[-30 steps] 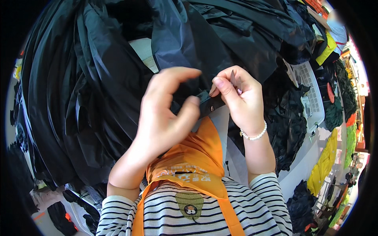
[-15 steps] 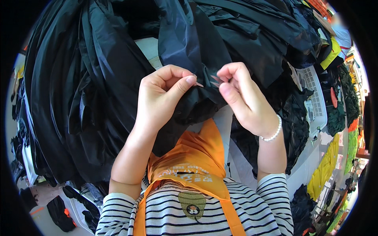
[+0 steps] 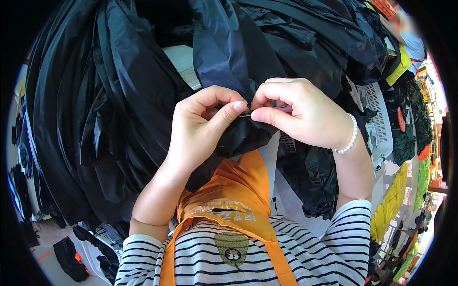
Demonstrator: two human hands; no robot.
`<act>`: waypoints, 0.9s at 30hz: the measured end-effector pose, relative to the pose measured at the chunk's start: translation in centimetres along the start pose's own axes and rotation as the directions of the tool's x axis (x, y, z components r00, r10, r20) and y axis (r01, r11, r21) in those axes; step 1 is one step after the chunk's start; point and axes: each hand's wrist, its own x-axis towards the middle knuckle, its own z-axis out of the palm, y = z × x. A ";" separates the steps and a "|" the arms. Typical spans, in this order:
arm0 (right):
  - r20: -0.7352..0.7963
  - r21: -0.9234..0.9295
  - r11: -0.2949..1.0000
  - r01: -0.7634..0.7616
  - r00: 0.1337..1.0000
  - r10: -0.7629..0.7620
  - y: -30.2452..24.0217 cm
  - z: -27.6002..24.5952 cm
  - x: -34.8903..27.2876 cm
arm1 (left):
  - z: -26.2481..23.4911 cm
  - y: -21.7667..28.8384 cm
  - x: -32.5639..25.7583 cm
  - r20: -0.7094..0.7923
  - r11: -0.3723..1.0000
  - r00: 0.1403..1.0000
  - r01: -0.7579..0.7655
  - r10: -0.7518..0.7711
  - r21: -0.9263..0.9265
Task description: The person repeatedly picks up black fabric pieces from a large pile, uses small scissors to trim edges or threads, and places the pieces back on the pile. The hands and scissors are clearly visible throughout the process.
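Note:
My left hand [image 3: 195, 121] is closed in a pinch, thumb against forefinger, above the black garment [image 3: 222, 57] spread in front of me. Meeting it fingertip to fingertip, my right hand [image 3: 303, 112] is pinched too, with a white bead bracelet at its wrist. Something thin and dark shows between the two sets of fingertips; it is too small to name. A small pinkish shape lies inside the curl of my right fingers, and I cannot tell whether it is a finger or an object. Folds of the black cloth hang just below both hands, over my orange apron [image 3: 224, 183].
Long black garments [image 3: 67, 124] drape across the left and far side. At right stands a white perforated basket [image 3: 379, 119] beside dark cloth. Yellow cloth [image 3: 391, 205] lies farther right. A dark bundle [image 3: 70, 257] with an orange patch sits at lower left.
My right hand has come left and turned inward, so its fingertips now meet those of my left hand. My left hand has shifted slightly right and down, still pinched.

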 end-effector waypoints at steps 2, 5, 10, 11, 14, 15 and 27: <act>0.031 -0.038 0.999 0.014 0.999 -0.013 0.0 -0.2 0.0 | 0.0 0.0 0.0 0.005 1.000 1.000 0.008 -0.008 -0.019; 0.018 -0.006 1.000 0.001 1.000 -0.001 -0.2 0.1 0.0 | 0.2 0.6 -0.2 0.000 0.997 0.997 0.081 -0.081 -0.021; -0.233 -0.005 1.000 0.022 0.972 -0.023 0.5 0.5 -0.8 | -0.5 1.0 -1.2 -0.094 0.991 0.993 -0.059 0.070 0.121; -0.353 -0.027 0.999 0.047 0.934 -0.053 1.3 0.6 -1.3 | -1.3 1.9 -1.6 0.049 0.916 0.958 -0.286 0.284 0.281; -0.600 -0.127 0.992 0.010 0.796 -0.084 6.9 2.0 -2.3 | -3.0 4.8 -3.4 0.657 0.973 0.750 -0.198 0.075 0.114; -0.633 -0.175 0.983 0.055 0.759 -0.155 9.1 3.0 -2.1 | -3.3 4.2 -4.5 0.790 0.974 0.612 -0.158 -0.032 0.162; -0.249 0.587 0.758 0.283 0.955 -0.164 3.8 22.1 2.5 | -1.1 6.1 -2.4 0.250 0.664 0.952 -0.304 0.178 0.683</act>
